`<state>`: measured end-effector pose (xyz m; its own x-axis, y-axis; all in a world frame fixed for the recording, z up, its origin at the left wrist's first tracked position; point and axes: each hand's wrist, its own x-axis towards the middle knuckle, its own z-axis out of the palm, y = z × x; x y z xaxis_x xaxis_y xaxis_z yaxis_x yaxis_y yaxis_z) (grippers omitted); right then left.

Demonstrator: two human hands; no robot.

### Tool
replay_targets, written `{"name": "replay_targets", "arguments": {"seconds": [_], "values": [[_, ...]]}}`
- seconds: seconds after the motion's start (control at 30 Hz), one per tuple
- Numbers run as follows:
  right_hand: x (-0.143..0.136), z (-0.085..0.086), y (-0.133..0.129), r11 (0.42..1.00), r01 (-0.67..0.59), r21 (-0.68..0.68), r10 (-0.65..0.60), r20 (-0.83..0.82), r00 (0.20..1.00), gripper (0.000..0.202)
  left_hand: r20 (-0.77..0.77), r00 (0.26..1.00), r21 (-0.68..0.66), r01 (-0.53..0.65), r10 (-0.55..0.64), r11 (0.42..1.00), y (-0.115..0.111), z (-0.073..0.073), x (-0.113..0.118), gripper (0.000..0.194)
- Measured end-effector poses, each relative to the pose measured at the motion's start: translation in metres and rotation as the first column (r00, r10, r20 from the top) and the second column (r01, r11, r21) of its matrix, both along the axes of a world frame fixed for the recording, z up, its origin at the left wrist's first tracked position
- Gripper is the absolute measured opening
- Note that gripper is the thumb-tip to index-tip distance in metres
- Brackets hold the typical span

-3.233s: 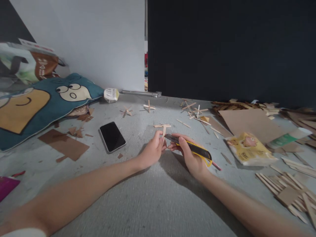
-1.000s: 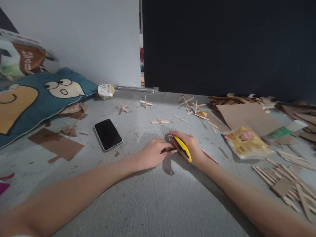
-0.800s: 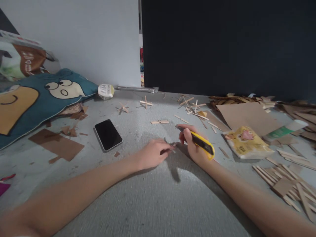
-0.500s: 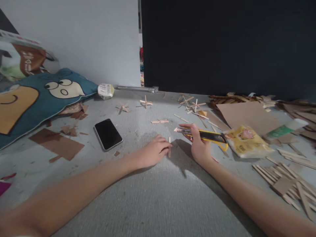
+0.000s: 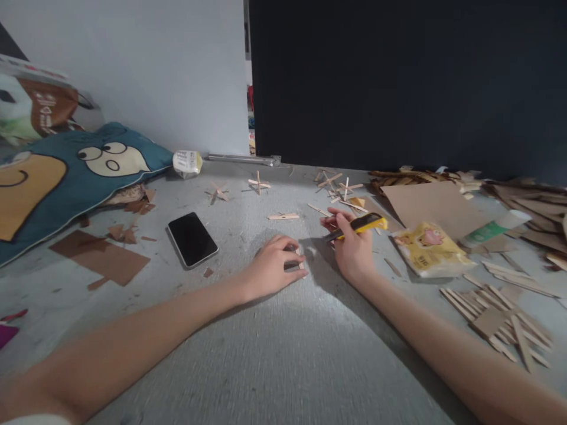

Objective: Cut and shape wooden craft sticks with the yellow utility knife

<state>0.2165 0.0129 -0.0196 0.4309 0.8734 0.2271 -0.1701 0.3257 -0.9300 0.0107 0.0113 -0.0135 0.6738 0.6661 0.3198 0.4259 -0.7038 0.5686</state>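
My left hand [image 5: 273, 264] rests on the grey tabletop [image 5: 248, 360], fingers curled around a short wooden craft stick [image 5: 300, 267], most of which they hide. To its right, my right hand [image 5: 354, 252] is closed around a yellow and black utility knife [image 5: 367, 222]. The knife's front end points left, toward the left hand; its blade tip is hard to make out. Just beyond the hands lies another flat craft stick [image 5: 283, 216]. Farther back, crossed sticks [image 5: 258, 184] stand joined together.
A phone [image 5: 192, 239] and brown cardboard [image 5: 101, 258] lie left, before a blue pillow [image 5: 57, 177]. On the right are a yellow packet [image 5: 432, 251], a glue stick [image 5: 494, 229] and a pile of craft sticks [image 5: 502, 321]. A dark panel [image 5: 398, 88] stands behind.
The left hand's fingers have spread and come around the stick, covering more of it. My right hand has turned the knife, so its front end now tips lower.
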Motion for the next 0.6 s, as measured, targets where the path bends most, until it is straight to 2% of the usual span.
{"name": "replay_targets", "arguments": {"seconds": [0.07, 0.13, 0.23, 0.37, 0.47, 0.6], "values": [[-0.001, 0.007, 0.001, 0.999, -0.033, 0.027, 0.032, 0.029, 0.999, 0.034, 0.002, 1.0, -0.01, -0.014, 0.014, 1.0, 0.0, 0.001, 0.001, 0.013], [-0.001, 0.018, 0.001, 0.994, -0.09, 0.07, 0.086, 0.049, 0.995, 0.031, 0.01, 0.999, -0.027, -0.032, 0.032, 0.999, -0.001, 0.003, 0.002, 0.021], [-0.001, 0.04, -0.001, 0.971, -0.195, 0.137, 0.192, 0.036, 0.981, 0.039, 0.032, 0.994, -0.098, -0.102, 0.106, 0.99, -0.002, 0.005, 0.003, 0.057], [-0.005, 0.061, -0.002, 0.927, -0.368, 0.071, 0.371, -0.025, 0.928, 0.061, 0.089, 0.979, -0.204, -0.162, 0.183, 0.965, -0.002, -0.001, 0.001, 0.105], [-0.013, 0.062, 0.002, 0.915, -0.403, 0.026, 0.403, -0.082, 0.911, 0.062, 0.12, 0.975, -0.238, -0.157, 0.189, 0.959, -0.001, -0.008, 0.0, 0.119], [-0.027, 0.046, 0.011, 0.911, -0.411, 0.042, 0.411, -0.205, 0.888, 0.06, 0.118, 0.972, -0.241, -0.169, 0.202, 0.956, 0.001, -0.012, -0.001, 0.118]]}}
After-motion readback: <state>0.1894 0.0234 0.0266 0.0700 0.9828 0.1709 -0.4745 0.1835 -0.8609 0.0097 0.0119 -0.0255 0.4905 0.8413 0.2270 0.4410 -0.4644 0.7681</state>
